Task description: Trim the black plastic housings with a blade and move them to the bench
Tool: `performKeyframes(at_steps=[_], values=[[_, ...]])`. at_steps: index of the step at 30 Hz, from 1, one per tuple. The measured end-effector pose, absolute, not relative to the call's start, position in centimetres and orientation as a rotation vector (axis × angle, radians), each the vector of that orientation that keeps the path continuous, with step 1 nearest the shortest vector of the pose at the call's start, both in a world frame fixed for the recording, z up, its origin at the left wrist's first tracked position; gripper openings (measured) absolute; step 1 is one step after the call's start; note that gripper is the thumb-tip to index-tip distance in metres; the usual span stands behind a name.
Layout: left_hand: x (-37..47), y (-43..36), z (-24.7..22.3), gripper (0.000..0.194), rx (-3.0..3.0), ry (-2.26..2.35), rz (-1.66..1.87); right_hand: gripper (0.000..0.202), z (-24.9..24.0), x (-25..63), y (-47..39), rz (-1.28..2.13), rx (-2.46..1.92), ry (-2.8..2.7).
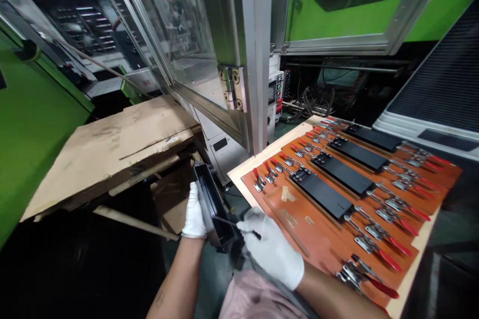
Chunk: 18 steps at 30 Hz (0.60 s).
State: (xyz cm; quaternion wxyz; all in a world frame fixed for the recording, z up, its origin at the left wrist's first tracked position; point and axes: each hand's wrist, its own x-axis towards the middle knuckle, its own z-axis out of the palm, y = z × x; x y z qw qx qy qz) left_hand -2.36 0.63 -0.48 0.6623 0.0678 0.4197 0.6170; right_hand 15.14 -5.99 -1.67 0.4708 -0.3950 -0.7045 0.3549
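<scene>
My left hand [195, 213], in a white glove, grips a long black open-topped part [214, 204] from its left side. The part is tilted, with its hollow side facing up. In a white glove too, my right hand [267, 244] is closed around a thin dark tool [228, 221], whose slim shaft reaches over the near end of the part. Motion blur smears the tool's handle. To the right, an orange fixture board [299, 232] bears several black flat parts [322, 193] between red-handled toggle clamps [377, 254].
Cardboard sheets [112, 134] lie on a stack at the left, with a wooden bar [136, 222] below. A metal-framed clear door [258, 60] stands ahead. Green machine panels [33, 99] flank the area. A ribbed black and white unit [441, 79] is at the right.
</scene>
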Motion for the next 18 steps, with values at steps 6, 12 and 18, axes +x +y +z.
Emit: performKeyframes(at_steps=[6,12,18], values=[[-3.6,0.6,0.1,0.041,0.097,0.957,1.449,0.017,-1.9,13.8,-7.0,1.005,-0.956,-1.692],[-3.7,0.8,-0.7,0.039,0.058,0.974,1.522,0.017,-2.2,13.5,-7.3,1.025,-0.918,-1.698],[-3.2,1.3,-1.0,0.039,0.077,0.995,1.543,0.018,-2.1,13.7,-7.9,0.991,-1.012,-1.663]])
